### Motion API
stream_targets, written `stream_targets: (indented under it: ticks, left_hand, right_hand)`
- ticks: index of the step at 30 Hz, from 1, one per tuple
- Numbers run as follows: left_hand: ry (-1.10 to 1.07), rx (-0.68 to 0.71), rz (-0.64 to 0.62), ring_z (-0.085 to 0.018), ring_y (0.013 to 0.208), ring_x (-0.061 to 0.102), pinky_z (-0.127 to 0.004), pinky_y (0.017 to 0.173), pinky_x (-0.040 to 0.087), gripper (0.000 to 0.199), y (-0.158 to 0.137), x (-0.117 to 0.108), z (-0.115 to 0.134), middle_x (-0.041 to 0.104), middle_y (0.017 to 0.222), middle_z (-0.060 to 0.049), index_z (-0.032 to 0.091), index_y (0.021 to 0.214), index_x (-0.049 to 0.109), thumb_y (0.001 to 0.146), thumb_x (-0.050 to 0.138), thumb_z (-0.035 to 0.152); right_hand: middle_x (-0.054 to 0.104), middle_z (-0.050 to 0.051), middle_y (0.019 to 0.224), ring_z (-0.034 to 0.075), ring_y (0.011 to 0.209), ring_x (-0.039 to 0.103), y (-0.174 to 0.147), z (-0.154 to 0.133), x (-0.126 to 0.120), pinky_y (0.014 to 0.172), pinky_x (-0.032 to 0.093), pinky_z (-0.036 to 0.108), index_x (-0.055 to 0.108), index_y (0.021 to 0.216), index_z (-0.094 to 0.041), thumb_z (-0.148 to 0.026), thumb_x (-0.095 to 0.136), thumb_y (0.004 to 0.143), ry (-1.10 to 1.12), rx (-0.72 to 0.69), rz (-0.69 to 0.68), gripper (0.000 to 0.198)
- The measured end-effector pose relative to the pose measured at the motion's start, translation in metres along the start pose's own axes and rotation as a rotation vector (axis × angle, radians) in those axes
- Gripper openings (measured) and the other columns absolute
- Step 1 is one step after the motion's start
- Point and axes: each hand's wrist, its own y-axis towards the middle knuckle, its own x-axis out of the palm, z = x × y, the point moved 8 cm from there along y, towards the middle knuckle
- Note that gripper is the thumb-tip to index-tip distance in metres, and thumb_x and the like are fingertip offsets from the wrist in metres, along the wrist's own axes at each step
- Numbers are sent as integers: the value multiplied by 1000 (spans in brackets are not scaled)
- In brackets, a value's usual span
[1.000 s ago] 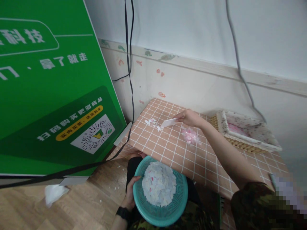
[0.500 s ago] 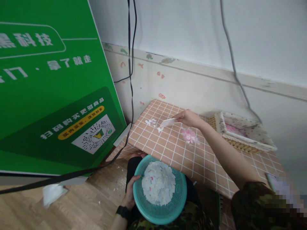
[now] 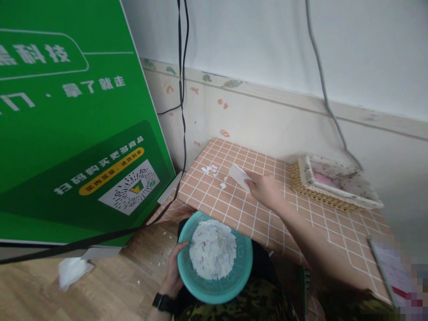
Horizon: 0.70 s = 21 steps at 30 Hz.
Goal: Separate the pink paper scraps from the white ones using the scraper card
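Through my head feed, I have the right hand [image 3: 264, 189] out over the checked bench [image 3: 203, 191], its fingers closed on one end of a white card [image 3: 238, 175]. The card juts from the fingertips to the hand's left, tilted; whether its lower edge touches the cloth I cannot tell. Just left of the card lie a few loose paper scraps [image 3: 223, 185], and further left of the hand, a small cluster of scraps [image 3: 209, 169].

My left hand [image 3: 173, 269] grips the near-left side of a teal basket [image 3: 246, 267], thumb at the rim; its other fingers are hidden from me. Right of that hand, inside the basket, sits a heap of pale paper bits [image 3: 213, 249] with some pink flecks. A dark watch [image 3: 163, 303] circles the wrist just below the hand. Well to the right hand's right, a lined wicker basket [image 3: 297, 180] stands on the bench near the wall [image 3: 261, 122].
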Motion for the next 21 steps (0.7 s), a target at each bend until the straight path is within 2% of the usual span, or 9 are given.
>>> stream_targets:
  ticks: [3, 6, 13, 17, 21]
  left_hand:
    - [-11, 62, 28, -28, 69, 70, -41, 72, 54, 17, -8, 2, 16, 75, 70, -8, 11, 82, 71, 69, 65, 20]
    - [1, 65, 20, -28, 75, 71, -40, 71, 55, 16, -15, 5, 27, 76, 74, -9, 11, 82, 71, 70, 64, 19]
    - [26, 73, 1, -26, 65, 70, -38, 66, 56, 11, -21, 12, 49, 74, 65, -8, 10, 74, 70, 71, 63, 17]
    - [36, 78, -69, -25, 66, 70, -37, 67, 56, 15, -23, 23, 58, 74, 69, -9, 9, 80, 70, 72, 63, 20]
    - [50, 123, -20, -24, 62, 69, -37, 68, 55, 12, -25, 23, 65, 74, 67, -9, 8, 77, 70, 70, 63, 16]
  right_hand:
    - [71, 10, 76, 21, 65, 65, -6, -11, 12, 57, 39, 27, 60, 119, -22, -28, 40, 90, -77, 47, -28, 36]
    - [71, 9, 72, 21, 61, 64, -7, -22, 16, 54, 36, 27, 63, 115, -25, -30, 40, 90, -113, 4, -55, 34]
    - [72, 6, 77, 20, 67, 64, -25, -38, 9, 58, 38, 28, 66, 112, -27, -28, 43, 89, 22, -124, -69, 33]
    - [71, 8, 74, 20, 64, 64, -30, -37, 7, 58, 39, 29, 64, 115, -23, -28, 40, 90, 48, -51, -36, 36]
    - [71, 8, 74, 20, 61, 63, -32, -39, 11, 55, 39, 28, 58, 124, -21, -28, 38, 90, 31, -2, -5, 40]
